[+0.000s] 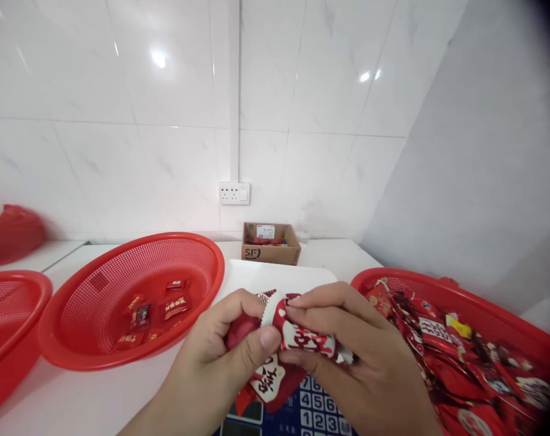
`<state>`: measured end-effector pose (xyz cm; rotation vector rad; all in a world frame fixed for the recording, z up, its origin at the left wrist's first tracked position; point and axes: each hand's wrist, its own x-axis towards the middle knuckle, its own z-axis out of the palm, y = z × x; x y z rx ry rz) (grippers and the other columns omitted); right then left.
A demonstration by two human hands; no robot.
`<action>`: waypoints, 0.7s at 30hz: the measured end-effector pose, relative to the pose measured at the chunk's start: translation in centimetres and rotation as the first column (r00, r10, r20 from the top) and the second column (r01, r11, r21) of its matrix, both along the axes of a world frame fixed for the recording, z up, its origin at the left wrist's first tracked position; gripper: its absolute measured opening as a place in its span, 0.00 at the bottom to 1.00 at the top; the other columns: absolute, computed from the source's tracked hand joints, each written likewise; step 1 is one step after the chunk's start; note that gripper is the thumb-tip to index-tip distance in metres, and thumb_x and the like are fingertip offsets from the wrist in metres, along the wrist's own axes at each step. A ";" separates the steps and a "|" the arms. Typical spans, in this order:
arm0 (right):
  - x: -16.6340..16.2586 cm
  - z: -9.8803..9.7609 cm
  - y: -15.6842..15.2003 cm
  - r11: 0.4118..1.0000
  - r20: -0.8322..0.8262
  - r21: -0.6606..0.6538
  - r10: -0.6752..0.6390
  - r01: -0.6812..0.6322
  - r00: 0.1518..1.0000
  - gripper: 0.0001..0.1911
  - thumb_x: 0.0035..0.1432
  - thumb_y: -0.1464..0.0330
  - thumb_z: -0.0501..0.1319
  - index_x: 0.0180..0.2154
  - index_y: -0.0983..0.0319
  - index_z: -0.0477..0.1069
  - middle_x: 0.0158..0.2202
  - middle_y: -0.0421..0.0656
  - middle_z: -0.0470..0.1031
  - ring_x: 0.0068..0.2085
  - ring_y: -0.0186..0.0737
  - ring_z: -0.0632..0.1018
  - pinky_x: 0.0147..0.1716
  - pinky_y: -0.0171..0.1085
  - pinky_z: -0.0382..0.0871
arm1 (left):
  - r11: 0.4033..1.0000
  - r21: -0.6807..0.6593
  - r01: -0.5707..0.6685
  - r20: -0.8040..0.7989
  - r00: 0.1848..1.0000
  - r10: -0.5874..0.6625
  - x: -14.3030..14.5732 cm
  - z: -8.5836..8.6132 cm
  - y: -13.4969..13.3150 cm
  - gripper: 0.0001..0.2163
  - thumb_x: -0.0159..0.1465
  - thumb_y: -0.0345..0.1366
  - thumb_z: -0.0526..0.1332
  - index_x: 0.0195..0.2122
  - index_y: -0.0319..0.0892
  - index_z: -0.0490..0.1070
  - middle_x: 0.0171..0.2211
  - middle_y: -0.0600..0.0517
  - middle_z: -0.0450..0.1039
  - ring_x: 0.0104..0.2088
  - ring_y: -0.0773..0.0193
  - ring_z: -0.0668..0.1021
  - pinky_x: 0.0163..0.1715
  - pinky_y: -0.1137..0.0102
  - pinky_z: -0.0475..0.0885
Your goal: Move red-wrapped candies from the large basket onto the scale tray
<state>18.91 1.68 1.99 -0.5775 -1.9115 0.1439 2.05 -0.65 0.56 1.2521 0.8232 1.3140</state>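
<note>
My left hand (232, 342) is closed around a dark red pouch (290, 378) that carries a cream label with black characters. Its thumb presses close to the end of a candy (308, 339) in a shiny red-and-white wrapper with a jagged white edge. My right hand (351, 339) pinches this candy between thumb and fingers, lengthwise over the pouch. Both hands are above the blue keypad (322, 412) of a scale, and its white pan (279, 275) lies just beyond. The pouch's mouth and contents are mostly hidden by my fingers.
A red mesh basket (134, 254) at left holds several small red packets (175, 307). Another red basket (11, 345) is cut off at the left edge. At right, a red basket (442, 286) is full of wrapped sweets. A cardboard box (271, 254) stands near the tiled wall.
</note>
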 end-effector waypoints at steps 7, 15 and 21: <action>0.6 0.1 0.6 0.986 0.063 -0.157 -0.042 0.051 0.997 0.08 0.59 0.67 0.62 0.42 0.55 0.70 0.41 0.42 0.76 0.43 0.40 0.78 0.38 0.34 0.75 | 0.969 -0.101 -0.227 0.092 0.967 0.236 0.5 0.5 0.5 0.15 0.54 0.45 0.69 0.25 0.41 0.66 0.18 0.60 0.63 0.17 0.76 0.64 0.16 0.84 0.61; 2.1 0.1 2.1 0.872 0.251 -0.303 -0.315 0.383 0.915 0.08 0.58 0.66 0.61 0.41 0.56 0.73 0.40 0.42 0.78 0.41 0.43 0.78 0.40 0.41 0.73 | 0.928 -0.093 -0.361 0.299 0.879 0.372 -0.6 1.5 1.6 0.12 0.55 0.43 0.68 0.30 0.41 0.70 0.24 0.58 0.67 0.20 0.75 0.68 0.17 0.83 0.66; 1.7 -0.9 4.1 0.787 0.519 -0.369 -0.267 0.494 0.812 0.16 0.60 0.67 0.57 0.49 0.58 0.72 0.50 0.45 0.76 0.45 0.50 0.79 0.41 0.48 0.74 | 0.933 -0.160 -0.323 0.293 0.887 0.357 -0.6 1.7 1.5 0.10 0.57 0.42 0.67 0.33 0.42 0.72 0.26 0.57 0.69 0.20 0.74 0.70 0.16 0.84 0.66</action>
